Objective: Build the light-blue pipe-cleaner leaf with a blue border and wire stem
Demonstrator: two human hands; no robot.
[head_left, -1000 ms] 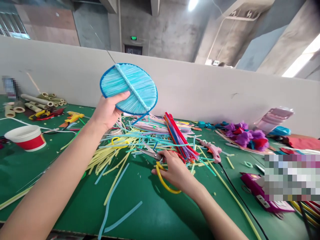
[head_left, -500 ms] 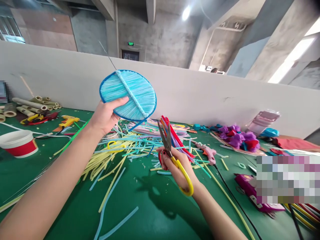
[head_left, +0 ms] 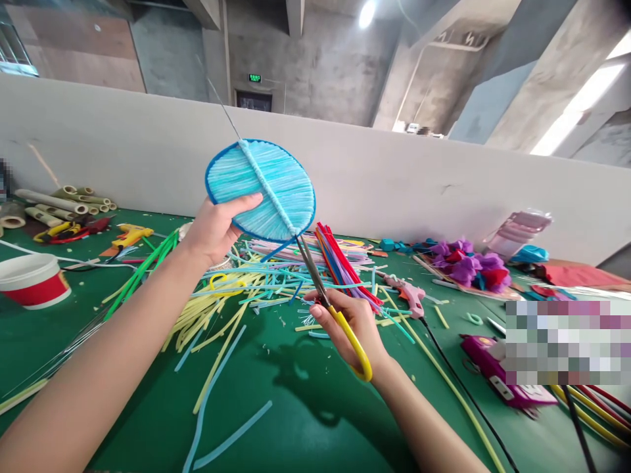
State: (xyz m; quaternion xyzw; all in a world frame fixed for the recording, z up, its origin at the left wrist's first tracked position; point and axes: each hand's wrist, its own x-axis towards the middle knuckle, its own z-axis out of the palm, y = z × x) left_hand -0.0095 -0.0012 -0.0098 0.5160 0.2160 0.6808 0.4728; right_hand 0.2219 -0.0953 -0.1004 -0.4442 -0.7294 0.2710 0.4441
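My left hand grips a light-blue round piece by its lower left edge, thumb on the front and the other fingers behind. It looks made of pipe cleaners, with a dark-blue rim, a raised rib across it and a thin wire sticking out at the top. My right hand holds yellow-handled scissors pointing up and left. Their tips meet the bottom of the disc, at the rib's lower end; whether they touch it I cannot tell. A dark-blue stem juts from the rim just left of the blades.
Loose pipe cleaners litter the green table. Left are a paper cup, a yellow glue gun and bamboo pieces. Right are a pink glue gun, purple flowers and a magenta box. A white partition stands behind.
The scissors have moved up and left to the disc's lower edge, and their blades have come together. The disc has shifted slightly right in view.
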